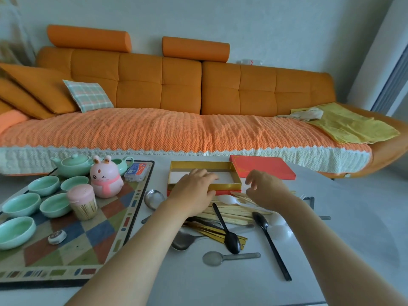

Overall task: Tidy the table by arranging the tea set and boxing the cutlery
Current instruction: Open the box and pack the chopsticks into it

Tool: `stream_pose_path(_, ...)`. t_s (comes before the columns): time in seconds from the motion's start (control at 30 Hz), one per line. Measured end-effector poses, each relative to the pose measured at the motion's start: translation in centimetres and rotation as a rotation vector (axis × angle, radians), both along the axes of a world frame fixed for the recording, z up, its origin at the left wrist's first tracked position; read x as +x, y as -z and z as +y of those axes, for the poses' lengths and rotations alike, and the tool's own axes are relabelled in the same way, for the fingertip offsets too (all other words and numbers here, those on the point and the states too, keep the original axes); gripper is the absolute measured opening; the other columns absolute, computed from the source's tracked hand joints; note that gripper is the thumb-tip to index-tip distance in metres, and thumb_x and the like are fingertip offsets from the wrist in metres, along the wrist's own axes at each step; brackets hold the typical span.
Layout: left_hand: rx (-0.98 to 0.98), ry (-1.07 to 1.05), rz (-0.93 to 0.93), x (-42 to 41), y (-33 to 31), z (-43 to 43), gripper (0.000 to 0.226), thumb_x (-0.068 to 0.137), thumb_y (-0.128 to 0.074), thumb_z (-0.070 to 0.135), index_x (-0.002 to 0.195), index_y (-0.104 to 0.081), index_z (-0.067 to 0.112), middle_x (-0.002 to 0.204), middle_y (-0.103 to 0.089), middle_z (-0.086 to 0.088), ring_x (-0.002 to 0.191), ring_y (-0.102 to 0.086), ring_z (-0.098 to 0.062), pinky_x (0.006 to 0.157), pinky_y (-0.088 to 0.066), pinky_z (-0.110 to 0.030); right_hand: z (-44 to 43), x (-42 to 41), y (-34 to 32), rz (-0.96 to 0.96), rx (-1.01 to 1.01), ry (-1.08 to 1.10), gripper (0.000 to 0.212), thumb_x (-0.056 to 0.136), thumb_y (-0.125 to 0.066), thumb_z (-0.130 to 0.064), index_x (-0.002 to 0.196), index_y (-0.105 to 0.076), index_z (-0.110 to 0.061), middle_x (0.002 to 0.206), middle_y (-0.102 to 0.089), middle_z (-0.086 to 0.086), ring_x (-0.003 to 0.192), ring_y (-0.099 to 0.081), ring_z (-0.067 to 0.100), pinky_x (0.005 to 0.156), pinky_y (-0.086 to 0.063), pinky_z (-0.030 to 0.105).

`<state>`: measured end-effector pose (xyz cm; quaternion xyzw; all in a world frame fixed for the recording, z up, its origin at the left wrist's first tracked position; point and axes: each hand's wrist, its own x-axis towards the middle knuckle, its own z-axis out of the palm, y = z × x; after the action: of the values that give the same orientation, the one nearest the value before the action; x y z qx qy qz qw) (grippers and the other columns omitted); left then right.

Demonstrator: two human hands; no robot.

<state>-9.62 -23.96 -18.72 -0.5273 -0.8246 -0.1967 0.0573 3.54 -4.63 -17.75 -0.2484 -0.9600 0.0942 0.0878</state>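
An open box (229,170) with gold inner walls and a red base sits mid-table, its red lid (262,170) behind it to the right. My left hand (194,191) rests flat over the box's front wall, holding nothing. My right hand (265,188) hovers with fingers spread just right of the box, above a heap of cutlery: wooden chopsticks (231,214), gold-black chopsticks (212,230), black spoons (231,238), metal spoons (218,257) and white plastic spoons (227,198). On the left, a green teapot (74,165) and several green cups (21,204) stand on a patterned mat (72,246).
On the mat also stand a pink rabbit figure (106,178), a pink-lidded toothpick jar (82,202), a small blue box (136,172) and a round wrapped piece (57,236). An orange sofa (176,89) runs behind the table. White table surface (342,250) lies to the right.
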Motion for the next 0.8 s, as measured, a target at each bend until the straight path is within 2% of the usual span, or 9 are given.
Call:
stream_pose_path(0.07, 0.035, 0.028, 0.004, 0.9, -0.1, 0.6, 0.035, 0.099, -0.049, 0.030, 0.134, -0.050, 0.028, 0.126, -0.049, 0.008, 0.119, -0.045, -0.013, 0.083, -0.040, -0.026, 0.1, 0.8, 0.5, -0.140, 0.034, 0.022, 0.023, 0.085, -0.053, -0.037, 0.107, -0.060, -0.035, 0.111, -0.061, -0.010, 0.098, -0.058, 0.013, 0.094, -0.046, 0.039)
stream_pose_path(0.13, 0.048, 0.043, -0.011, 1.7, -0.2, 1.0, 0.030, 0.099, -0.048, 0.030, 0.129, -0.052, 0.029, 0.122, -0.049, 0.009, 0.111, -0.050, -0.011, 0.076, -0.039, -0.024, 0.1, 1.1, 0.9, -0.156, 0.071, 0.006, 0.026, 0.087, -0.049, -0.036, 0.110, -0.063, -0.037, 0.115, -0.060, -0.010, 0.102, -0.058, 0.013, 0.098, -0.042, 0.040)
stream_pose_path(0.27, 0.027, 0.075, -0.037, 2.3, 0.3, 1.3, 0.033, 0.099, -0.049, 0.031, 0.132, -0.052, 0.029, 0.127, -0.050, 0.012, 0.117, -0.048, -0.009, 0.084, -0.047, -0.029, -0.4, 1.2, 0.8, -0.091, 0.108, -0.056, 0.023, 0.096, -0.049, -0.036, 0.109, -0.068, -0.034, 0.110, -0.062, -0.011, 0.097, -0.056, 0.011, 0.095, -0.042, 0.036)
stream_pose_path(0.4, 0.043, 0.083, -0.057, 2.3, 0.3, 1.2, 0.036, 0.100, -0.050, 0.031, 0.136, -0.052, 0.026, 0.127, -0.051, 0.012, 0.120, -0.044, -0.008, 0.089, -0.045, -0.028, -1.2, 1.2, 0.6, -0.015, 0.107, -0.156, 0.017, 0.096, -0.055, -0.030, 0.106, -0.068, -0.030, 0.104, -0.064, -0.012, 0.093, -0.056, 0.008, 0.093, -0.042, 0.032)
stream_pose_path(0.5, 0.083, 0.088, -0.070, 2.2, 0.1, 1.1, 0.032, 0.099, -0.051, 0.030, 0.130, -0.058, 0.026, 0.122, -0.057, 0.009, 0.114, -0.050, -0.010, 0.089, -0.048, -0.032, -2.1, 0.7, 0.0, 0.084, 0.014, -0.227, 0.012, 0.095, -0.059, -0.030, 0.101, -0.068, -0.026, 0.098, -0.062, -0.010, 0.084, -0.058, 0.010, 0.083, -0.048, 0.031)
stream_pose_path(0.63, 0.153, 0.017, -0.048, 1.3, -0.3, 0.9, 0.021, 0.099, -0.054, 0.028, 0.113, -0.069, 0.025, 0.102, -0.063, 0.008, 0.093, -0.059, -0.013, 0.073, -0.048, -0.029, -3.3, -0.6, -0.4, 0.237, -0.041, -0.331, 0.007, 0.094, -0.063, -0.027, 0.098, -0.068, -0.024, 0.091, -0.057, -0.012, 0.077, -0.057, 0.005, 0.073, -0.054, 0.031)
stream_pose_path(0.73, 0.227, -0.064, -0.024, -0.5, -1.0, -0.2, 0.021, 0.099, -0.053, 0.024, 0.111, -0.070, 0.023, 0.101, -0.063, 0.008, 0.092, -0.058, -0.013, 0.078, -0.051, -0.032, -3.4, -1.4, -0.5, 0.292, -0.018, -0.327, 0.011, 0.095, -0.060, -0.022, 0.103, -0.068, -0.025, 0.094, -0.058, -0.013, 0.079, -0.059, 0.007, 0.072, -0.055, 0.032)
stream_pose_path(0.8, 0.285, -0.130, -0.032, -2.1, -1.1, -1.2, 0.020, 0.099, -0.053, 0.023, 0.110, -0.070, 0.022, 0.103, -0.063, 0.010, 0.093, -0.057, -0.010, 0.080, -0.048, -0.028, -3.1, -1.7, -0.4, 0.292, 0.018, -0.278, 0.018, 0.096, -0.057, -0.019, 0.110, -0.067, -0.023, 0.101, -0.063, -0.010, 0.083, -0.062, 0.011, 0.076, -0.054, 0.034)
